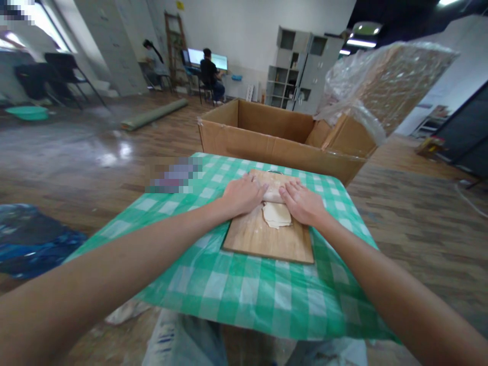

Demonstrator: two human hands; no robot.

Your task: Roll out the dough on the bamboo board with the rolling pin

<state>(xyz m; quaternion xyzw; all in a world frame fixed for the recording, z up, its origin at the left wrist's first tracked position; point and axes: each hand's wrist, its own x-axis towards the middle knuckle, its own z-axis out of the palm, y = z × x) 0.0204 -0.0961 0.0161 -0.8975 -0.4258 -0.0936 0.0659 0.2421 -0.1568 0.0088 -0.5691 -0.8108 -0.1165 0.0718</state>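
Observation:
A wooden cutting board point(263, 244) lies on a table with a green-and-white checked cloth. On its middle is a flattened sheet of pale dough point(277, 215) with uneven edges. Across the dough's far side runs a light, floury rolling pin point(273, 194). My left hand point(244, 194) lies over its left end, and my right hand point(303, 201) covers the right end, fingers bent over the pin. Both palms hide the pin's ends, so only the middle part shows between them.
The checked tablecloth point(206, 284) reaches down over the near edge. Right behind the table stands a large open cardboard box point(259, 134) with plastic-wrapped packaging point(400, 76). A blurred-out item point(175, 175) sits at the table's left edge. Two people sit farther back.

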